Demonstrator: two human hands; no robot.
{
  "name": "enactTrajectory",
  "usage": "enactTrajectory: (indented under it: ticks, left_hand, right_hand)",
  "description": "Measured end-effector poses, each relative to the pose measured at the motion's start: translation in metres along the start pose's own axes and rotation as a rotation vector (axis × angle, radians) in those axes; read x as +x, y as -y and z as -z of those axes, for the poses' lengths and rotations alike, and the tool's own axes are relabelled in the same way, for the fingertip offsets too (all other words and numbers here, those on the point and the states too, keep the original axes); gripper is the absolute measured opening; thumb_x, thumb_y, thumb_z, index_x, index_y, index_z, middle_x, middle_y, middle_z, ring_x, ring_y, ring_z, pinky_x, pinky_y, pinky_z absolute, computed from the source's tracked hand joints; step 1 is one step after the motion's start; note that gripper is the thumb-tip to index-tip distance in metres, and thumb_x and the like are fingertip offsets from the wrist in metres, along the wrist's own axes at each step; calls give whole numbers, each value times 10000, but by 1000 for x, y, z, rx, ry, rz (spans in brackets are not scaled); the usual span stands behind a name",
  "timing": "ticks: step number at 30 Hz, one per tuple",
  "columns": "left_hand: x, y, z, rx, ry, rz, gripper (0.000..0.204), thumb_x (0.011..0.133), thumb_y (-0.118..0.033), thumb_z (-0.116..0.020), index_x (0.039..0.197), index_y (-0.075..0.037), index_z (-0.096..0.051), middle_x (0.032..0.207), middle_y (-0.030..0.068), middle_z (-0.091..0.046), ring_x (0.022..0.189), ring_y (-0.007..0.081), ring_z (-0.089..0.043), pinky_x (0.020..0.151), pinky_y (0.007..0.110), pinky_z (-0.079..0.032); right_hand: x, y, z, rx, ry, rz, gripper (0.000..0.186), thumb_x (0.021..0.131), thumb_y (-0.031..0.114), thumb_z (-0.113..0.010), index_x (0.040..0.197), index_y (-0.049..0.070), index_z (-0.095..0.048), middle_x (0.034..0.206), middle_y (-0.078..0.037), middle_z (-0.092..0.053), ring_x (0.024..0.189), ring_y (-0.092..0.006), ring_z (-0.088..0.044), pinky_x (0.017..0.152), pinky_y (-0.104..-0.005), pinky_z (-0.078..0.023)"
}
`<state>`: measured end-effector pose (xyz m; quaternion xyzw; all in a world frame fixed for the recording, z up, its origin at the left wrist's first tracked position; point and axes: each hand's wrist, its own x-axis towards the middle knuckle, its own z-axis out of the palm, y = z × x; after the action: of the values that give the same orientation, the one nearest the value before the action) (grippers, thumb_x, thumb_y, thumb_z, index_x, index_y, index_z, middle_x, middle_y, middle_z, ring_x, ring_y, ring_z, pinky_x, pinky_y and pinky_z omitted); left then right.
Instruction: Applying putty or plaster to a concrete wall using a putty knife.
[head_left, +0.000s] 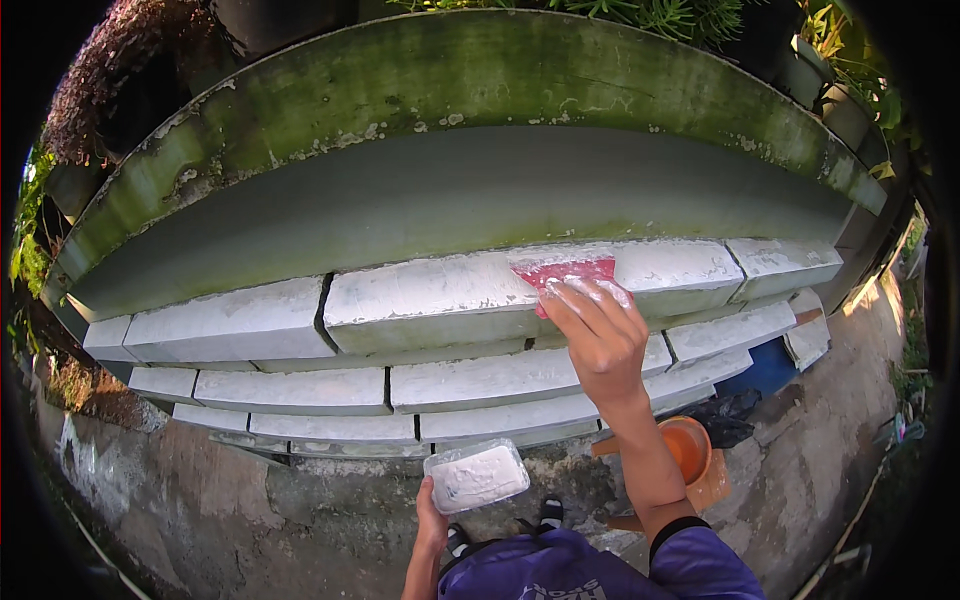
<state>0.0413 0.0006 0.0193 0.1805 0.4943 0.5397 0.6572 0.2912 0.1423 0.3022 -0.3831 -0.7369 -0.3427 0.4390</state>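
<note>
Right hand [607, 343]: fingers gripping a red scraper [563, 272] near the front edge of the top ledge [430, 290]; left hand [430, 518]: fingers holding a tray [434, 468] of white paste [485, 477]

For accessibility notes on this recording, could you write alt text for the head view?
A person's right hand holds a red spreader on a white-coated block; the left hand holds a shallow tray of white paste. Lower blocks descend like steps beneath a curved, green-stained ledge.
</note>
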Motion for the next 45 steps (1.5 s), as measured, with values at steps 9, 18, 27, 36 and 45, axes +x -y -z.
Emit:
enactTrajectory:
  ticks: [9,18,27,36,45]
  left_hand:
    - [0,8,-3,13,9,-26,657,1036,-552,-398,1447,-49,-498,1418,89,-590,1327,257,-536,1134,446,-363]
    - [-4,13,-36,27,49,4,645,1040,-537,-400,1441,-42,-500,1411,101,-592,1320,259,-540,1129,429,-370]
    - [-2,31,-50,28,48,17,645,1035,-539,-415,1426,-35,-514,1384,105,-610,1295,259,-560,1119,426,-385]
    - [3,45,-59,12,55,11,651,1035,-538,-409,1425,-26,-514,1389,114,-607,1301,264,-557,1126,425,-380]
    - [2,48,-74,21,89,-1,679,1033,-549,-396,1453,-22,-483,1432,118,-574,1350,262,-513,1169,425,-327]
  right_hand:
    - [-26,4,36,60,73,-51,231,751,90,-757,982,89,-774,979,-59,-751,939,-256,-714,793,-367,-537]
    - [-20,-44,13,17,57,-67,220,763,80,-746,982,72,-741,1006,-66,-735,934,-262,-693,774,-378,-538]
    - [-30,-60,47,9,-47,-41,229,749,104,-759,975,72,-752,936,-65,-728,879,-255,-695,737,-372,-532]
    - [-54,-78,73,15,52,-60,250,719,69,-767,969,76,-767,945,-64,-736,897,-258,-689,776,-391,-533]
    - [-54,-118,64,-87,64,-96,204,726,2,-749,919,66,-765,940,-54,-739,884,-252,-676,742,-390,-503]
